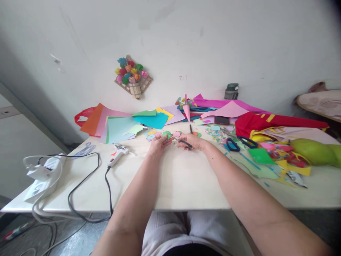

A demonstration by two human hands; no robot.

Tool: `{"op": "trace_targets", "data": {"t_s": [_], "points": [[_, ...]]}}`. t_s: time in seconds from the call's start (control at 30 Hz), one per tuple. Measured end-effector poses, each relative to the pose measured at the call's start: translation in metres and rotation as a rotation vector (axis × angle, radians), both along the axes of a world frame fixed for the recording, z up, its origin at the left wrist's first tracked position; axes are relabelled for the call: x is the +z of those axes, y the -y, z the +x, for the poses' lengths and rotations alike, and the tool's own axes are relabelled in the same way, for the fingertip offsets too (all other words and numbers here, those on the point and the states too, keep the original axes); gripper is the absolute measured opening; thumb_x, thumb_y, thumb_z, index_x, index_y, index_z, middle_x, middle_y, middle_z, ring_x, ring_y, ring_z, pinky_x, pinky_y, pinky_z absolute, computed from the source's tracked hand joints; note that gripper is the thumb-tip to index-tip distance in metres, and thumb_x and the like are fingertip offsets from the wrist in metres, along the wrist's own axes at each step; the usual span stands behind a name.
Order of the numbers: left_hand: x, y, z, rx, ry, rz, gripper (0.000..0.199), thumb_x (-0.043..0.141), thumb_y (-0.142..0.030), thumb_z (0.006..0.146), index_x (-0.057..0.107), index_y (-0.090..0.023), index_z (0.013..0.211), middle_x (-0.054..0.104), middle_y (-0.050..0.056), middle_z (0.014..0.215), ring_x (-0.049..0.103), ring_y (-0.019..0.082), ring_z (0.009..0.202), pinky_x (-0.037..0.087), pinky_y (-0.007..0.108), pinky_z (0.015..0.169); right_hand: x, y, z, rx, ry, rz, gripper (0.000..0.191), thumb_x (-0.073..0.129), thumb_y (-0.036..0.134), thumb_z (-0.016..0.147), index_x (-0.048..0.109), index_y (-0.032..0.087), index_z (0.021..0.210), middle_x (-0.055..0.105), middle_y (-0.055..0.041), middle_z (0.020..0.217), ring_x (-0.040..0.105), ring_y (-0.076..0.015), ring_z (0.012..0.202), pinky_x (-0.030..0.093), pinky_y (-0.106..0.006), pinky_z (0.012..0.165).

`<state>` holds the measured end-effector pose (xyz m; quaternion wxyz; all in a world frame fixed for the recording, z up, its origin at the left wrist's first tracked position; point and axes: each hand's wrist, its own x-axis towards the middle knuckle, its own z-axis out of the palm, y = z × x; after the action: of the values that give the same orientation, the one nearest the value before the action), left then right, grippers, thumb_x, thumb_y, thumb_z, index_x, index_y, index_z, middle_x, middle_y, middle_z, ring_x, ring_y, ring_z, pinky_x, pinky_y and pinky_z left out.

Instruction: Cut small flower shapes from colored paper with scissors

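Head camera: a small green paper piece (167, 134) is held over the desk (191, 192), centred and toward its far edge, pinched between the thumb and fingers of the left hand (159, 143). The right hand (192, 141) has its fingers curled round black-handled scissors (185, 143), the blades pointing at the paper; whether they touch it is too small to tell. The paper should be feather-light, limp and quick to crease or tear, so a gentle pinch at its rim, clear of the blades, suits it; the scissors look stiff and are best held by the handles. Just beyond the left hand lie pastel paper cutouts (151, 136); nearer the far edge is a pink paper cone (187, 111). Toward the desk's left edge lies a glue gun (118, 156), and a white power strip (44, 184) is by the near left corner. Toward the right edge lies a bright green paper square (261, 156).
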<state>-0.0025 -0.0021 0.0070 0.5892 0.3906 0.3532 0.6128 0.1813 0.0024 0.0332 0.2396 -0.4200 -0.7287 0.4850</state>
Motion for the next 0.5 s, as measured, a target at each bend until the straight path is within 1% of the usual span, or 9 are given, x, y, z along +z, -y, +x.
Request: {"op": "trace_targets", "data": {"t_s": [0.3, 0.5], "points": [[0.0006, 0.0009, 0.0002, 0.006, -0.004, -0.003, 0.013, 0.071, -0.017, 0.068, 0.062, -0.013, 0.076, 0.069, 0.005, 0.076, 0.068, 0.018, 0.071, 0.055, 0.028, 0.069, -0.0056, -0.0058, -0.0004, 0.014, -0.019, 0.004, 0.034, 0.075, 0.042, 0.059, 0.057, 0.014, 0.068, 0.047, 0.0067, 0.045, 0.038, -0.0026, 0.035, 0.031, -0.016, 0.035], [-0.0002, 0.0001, 0.0001, 0.002, 0.004, -0.009, 0.011, 0.069, -0.015, 0.069, 0.063, -0.012, 0.076, 0.069, 0.006, 0.077, 0.069, 0.018, 0.072, 0.056, 0.027, 0.069, -0.0049, -0.0049, -0.0002, -0.002, -0.027, 0.013, 0.033, 0.075, 0.040, 0.059, 0.058, 0.014, 0.070, 0.047, 0.0068, 0.045, 0.039, -0.0032, 0.035, 0.031, -0.017, 0.036]]}}
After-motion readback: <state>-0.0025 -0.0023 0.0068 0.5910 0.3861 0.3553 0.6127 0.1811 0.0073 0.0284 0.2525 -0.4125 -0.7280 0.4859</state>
